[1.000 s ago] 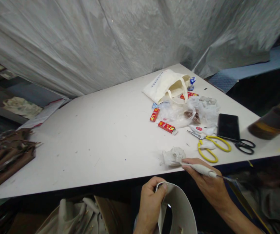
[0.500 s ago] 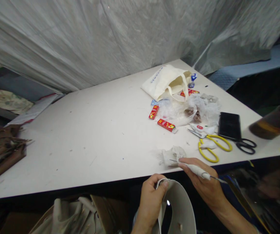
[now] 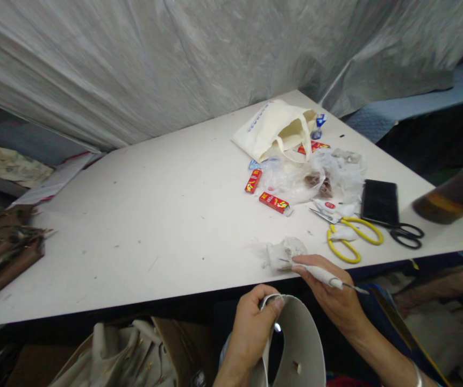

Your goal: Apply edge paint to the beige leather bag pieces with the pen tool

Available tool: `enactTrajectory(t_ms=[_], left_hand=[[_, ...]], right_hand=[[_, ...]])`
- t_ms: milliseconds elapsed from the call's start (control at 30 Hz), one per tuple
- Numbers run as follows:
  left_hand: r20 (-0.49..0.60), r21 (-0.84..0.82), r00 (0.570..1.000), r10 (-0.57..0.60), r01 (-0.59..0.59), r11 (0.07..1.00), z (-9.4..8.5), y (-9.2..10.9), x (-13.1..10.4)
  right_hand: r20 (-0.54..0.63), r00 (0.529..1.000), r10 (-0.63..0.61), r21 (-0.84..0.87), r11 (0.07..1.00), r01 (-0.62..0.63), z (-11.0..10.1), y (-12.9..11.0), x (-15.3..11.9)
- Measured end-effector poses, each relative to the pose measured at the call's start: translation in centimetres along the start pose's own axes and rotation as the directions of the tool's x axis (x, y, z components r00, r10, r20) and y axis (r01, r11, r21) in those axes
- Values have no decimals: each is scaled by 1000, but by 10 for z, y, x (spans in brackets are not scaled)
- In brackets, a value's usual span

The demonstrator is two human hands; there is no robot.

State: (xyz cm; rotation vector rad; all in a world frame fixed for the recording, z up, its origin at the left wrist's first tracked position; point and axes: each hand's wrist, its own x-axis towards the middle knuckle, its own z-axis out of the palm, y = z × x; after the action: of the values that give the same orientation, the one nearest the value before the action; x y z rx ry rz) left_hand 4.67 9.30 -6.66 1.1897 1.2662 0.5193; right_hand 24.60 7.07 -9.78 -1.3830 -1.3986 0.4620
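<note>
My left hand [image 3: 253,322] is closed on the upper edge of a curved, light grey strip [image 3: 306,333] in front of the table. The strip bends round in a loop, with a small tab on its inner face. In my right hand [image 3: 332,301] is a white-handled tool [image 3: 322,274] with thin metal at both ends. Its tip is over a crumpled whitish lump [image 3: 285,250] at the table's front edge, close to my right fingertips. Whether the tip touches the lump I cannot tell.
On the white table [image 3: 154,215] lie yellow-handled scissors [image 3: 346,256], black-handled scissors [image 3: 406,236], a black phone [image 3: 380,201], red boxes [image 3: 275,203], plastic bags and a cloth bag [image 3: 273,129]. Brown pieces [image 3: 7,252] lie left. A dark bottle [image 3: 449,201] stands right.
The table and its items appear slightly higher in view. My right hand has shifted slightly left and up with the tool. My left hand keeps its hold on the strip.
</note>
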Motion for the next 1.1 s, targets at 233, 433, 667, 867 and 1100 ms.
enactTrajectory(t_ms=[233, 433, 667, 867, 1100], left_hand=[[34, 34, 999, -1, 0, 999, 3, 2, 0], [67, 33, 998, -18, 16, 999, 6, 0, -1], [69, 44, 997, -28, 25, 999, 10, 0, -4], [49, 17, 998, -40, 39, 999, 13, 2, -5], [2, -98, 997, -76, 76, 992, 11, -5, -4]], right_hand=[[74, 963, 260, 207, 940, -270, -13, -2, -8], [211, 886, 414, 315, 829, -462, -16, -2, -20], [233, 881, 411, 302, 831, -468, -17, 0, -25], [270, 897, 349, 305, 853, -423, -20, -4, -22], [330, 874, 357, 302, 838, -455, -26, -1, -33]])
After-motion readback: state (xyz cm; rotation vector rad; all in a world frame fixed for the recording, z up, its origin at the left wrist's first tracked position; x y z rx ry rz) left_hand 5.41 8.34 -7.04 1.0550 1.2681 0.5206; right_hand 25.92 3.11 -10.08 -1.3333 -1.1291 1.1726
